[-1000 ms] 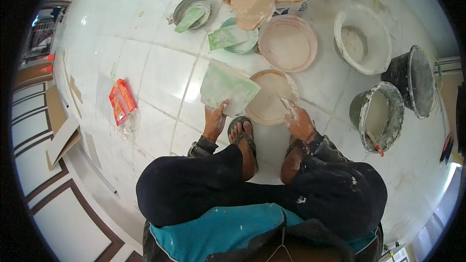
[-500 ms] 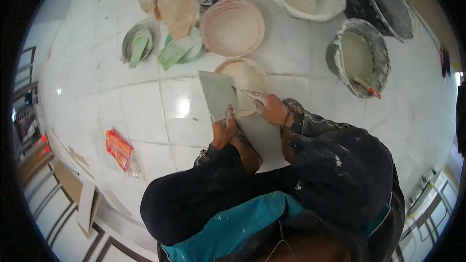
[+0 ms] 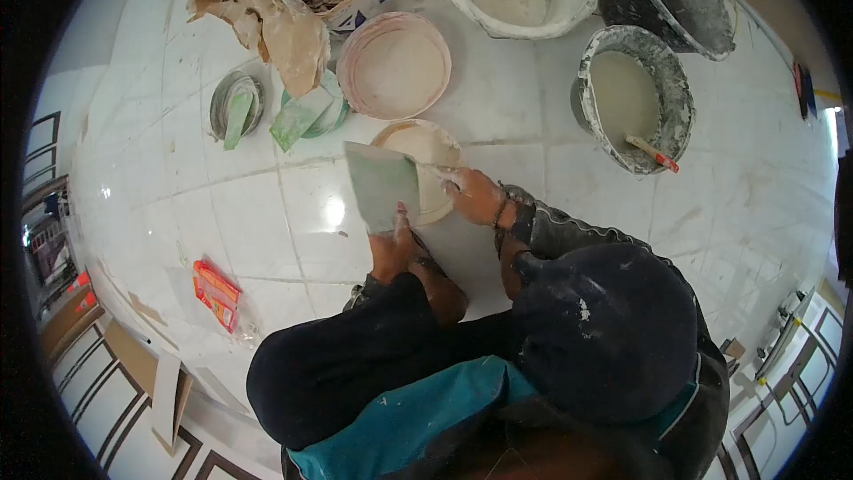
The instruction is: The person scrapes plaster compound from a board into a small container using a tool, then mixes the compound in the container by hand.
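My left hand [image 3: 391, 253] is closed on the lower edge of a flat grey-green plate [image 3: 378, 180], its thumb lying on the face. In my right hand [image 3: 478, 197] is a narrow tool [image 3: 437, 169] coated with pale paste, probably a putty knife. Its far end meets the plate's right edge; whether it touches cannot be made out. Both hands are over or beside a small round tub [image 3: 455, 149] of pale material, partly hidden by the plate and my right hand.
Beyond stand a pink-rimmed basin [image 3: 445, 60], a white tub [image 3: 582, 9], a dark bucket [image 3: 613, 4] and a bucket of greyish liquid [image 3: 689, 111] with a red-handled brush [image 3: 656, 155]. At left are a torn paper sack [image 3: 298, 44], green scrapers [image 3: 238, 120] and a red packet [image 3: 215, 292].
The camera view has shifted, so the floor objects sit further left and mostly lower. Both hands keep their grips, and the tool remains by the plate's right edge.
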